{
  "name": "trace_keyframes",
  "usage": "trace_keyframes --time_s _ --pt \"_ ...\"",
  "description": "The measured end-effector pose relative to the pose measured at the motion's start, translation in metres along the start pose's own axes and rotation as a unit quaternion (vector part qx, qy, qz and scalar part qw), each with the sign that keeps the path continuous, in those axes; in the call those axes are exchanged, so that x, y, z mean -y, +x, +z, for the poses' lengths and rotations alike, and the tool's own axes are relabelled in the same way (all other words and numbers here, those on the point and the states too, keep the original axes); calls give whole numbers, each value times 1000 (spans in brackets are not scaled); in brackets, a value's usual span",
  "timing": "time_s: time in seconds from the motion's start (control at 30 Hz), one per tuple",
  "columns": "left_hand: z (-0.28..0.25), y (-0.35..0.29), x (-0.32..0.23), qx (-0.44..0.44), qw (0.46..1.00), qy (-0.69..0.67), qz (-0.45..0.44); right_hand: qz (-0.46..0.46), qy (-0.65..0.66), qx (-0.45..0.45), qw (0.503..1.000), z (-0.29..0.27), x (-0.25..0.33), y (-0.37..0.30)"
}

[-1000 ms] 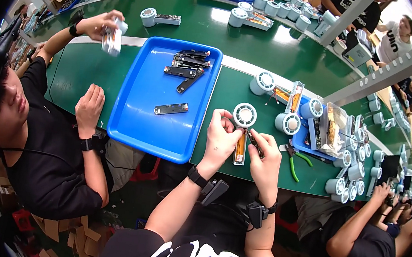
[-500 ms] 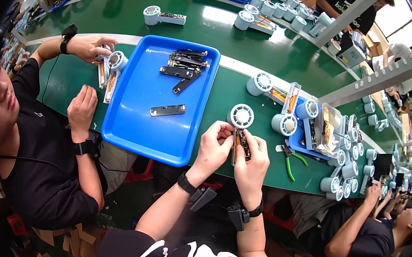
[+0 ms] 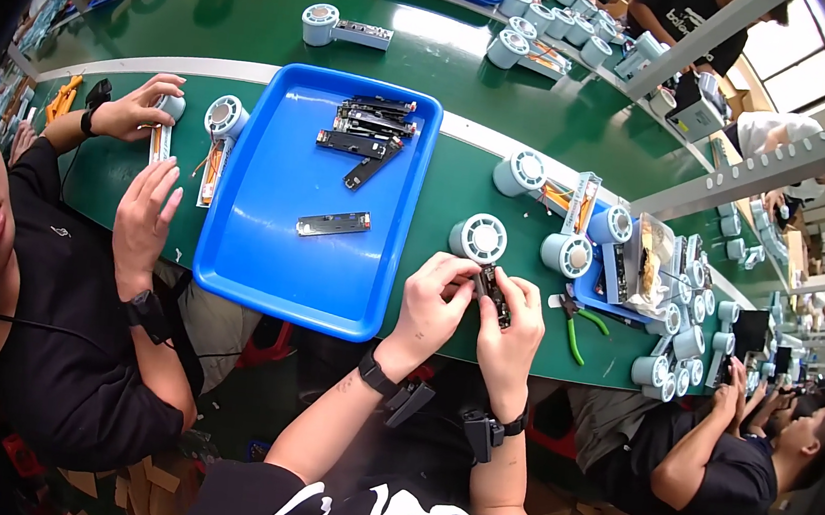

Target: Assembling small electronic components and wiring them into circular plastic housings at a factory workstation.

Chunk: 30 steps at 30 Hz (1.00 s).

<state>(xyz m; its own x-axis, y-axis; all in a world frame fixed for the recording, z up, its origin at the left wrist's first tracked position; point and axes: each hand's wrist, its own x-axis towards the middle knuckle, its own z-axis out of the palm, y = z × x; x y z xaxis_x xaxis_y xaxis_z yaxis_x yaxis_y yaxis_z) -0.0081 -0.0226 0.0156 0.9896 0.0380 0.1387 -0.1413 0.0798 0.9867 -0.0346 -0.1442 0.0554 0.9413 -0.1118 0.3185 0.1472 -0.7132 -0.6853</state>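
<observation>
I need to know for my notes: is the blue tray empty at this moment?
No, the blue tray holds several dark flat parts.

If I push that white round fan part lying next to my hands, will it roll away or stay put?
The white round fan part lies flat on its face on the green table, so it would likely slide, not roll. It looks like hollow plastic, probably light. Its dark handle, held by the left hand and right hand, would likely drag it along.

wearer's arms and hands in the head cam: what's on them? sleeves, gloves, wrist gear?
Both hands are bare, no gloves: left hand, right hand. Forearms are bare too; short black sleeves with white print show at the lower edge. Each wrist has a black band carrying a small dark clipped-on unit. No cables visible.
</observation>
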Motion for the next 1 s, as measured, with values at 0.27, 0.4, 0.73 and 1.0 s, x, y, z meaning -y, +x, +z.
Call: trace_keyframes --time_s 0.27,0.4,0.73,1.0 --pt "5 0 -4 -1 987 125 105 -10 41 18 999 -8 -11 1" --pt "8 -2 -4 -9 985 136 110 -8 58 14 998 -9 -16 -2" --pt "6 -2 -8 -3 975 182 128 70 130 25 989 -6 -16 1" --pt "4 -9 0 -30 999 -17 -26 -2 9 7 1000 -1 -9 4"
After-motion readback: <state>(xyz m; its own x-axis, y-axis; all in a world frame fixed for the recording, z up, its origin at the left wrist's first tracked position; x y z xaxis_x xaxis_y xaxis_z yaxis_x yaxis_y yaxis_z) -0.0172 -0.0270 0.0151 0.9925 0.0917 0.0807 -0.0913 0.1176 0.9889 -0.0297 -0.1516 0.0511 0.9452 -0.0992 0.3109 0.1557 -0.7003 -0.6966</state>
